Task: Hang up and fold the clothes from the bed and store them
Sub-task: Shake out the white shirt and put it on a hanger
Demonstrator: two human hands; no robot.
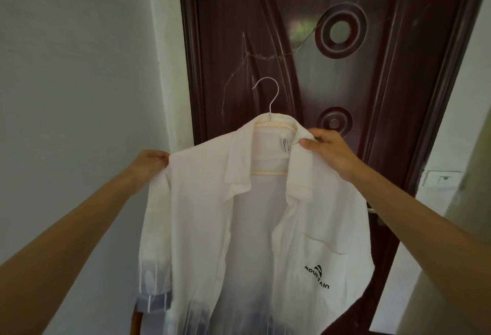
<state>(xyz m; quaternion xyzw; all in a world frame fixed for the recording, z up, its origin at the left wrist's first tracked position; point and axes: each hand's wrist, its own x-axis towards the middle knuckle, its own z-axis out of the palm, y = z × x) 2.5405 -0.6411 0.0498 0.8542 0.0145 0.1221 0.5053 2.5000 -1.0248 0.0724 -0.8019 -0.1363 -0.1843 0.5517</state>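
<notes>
The white shirt [265,215] is held up in front of the person, mounted on a hanger [269,122] whose cream shoulder bar shows inside the collar and whose metal hook rises free above the neckline, attached to nothing. The shirt front is unbuttoned and open, with a neck label visible inside the collar; a chest pocket sits below the right hand, and black "MOUNTAIN" lettering with a small emblem is printed under that pocket. The hem and the sleeve cuff fade to a blue-grey stripe pattern. The right hand [329,148] grips the collar at the shoulder seam, fingers curled over the fabric fold and thumb pressed against it from the near side. The left hand [150,163] holds the opposite shoulder of the shirt; its fingers are hidden behind the cloth, so only the back of the hand and the wrist show, and the sleeve hangs straight down just below it. Both forearms extend up and forward from the lower corners of the view. Beyond the hands stands a dark brown door [305,42] with carved ring ornaments. A pale wall [79,56] lies outward of the left hand, and a white wall switch [441,178] is mounted outward of the right forearm.
</notes>
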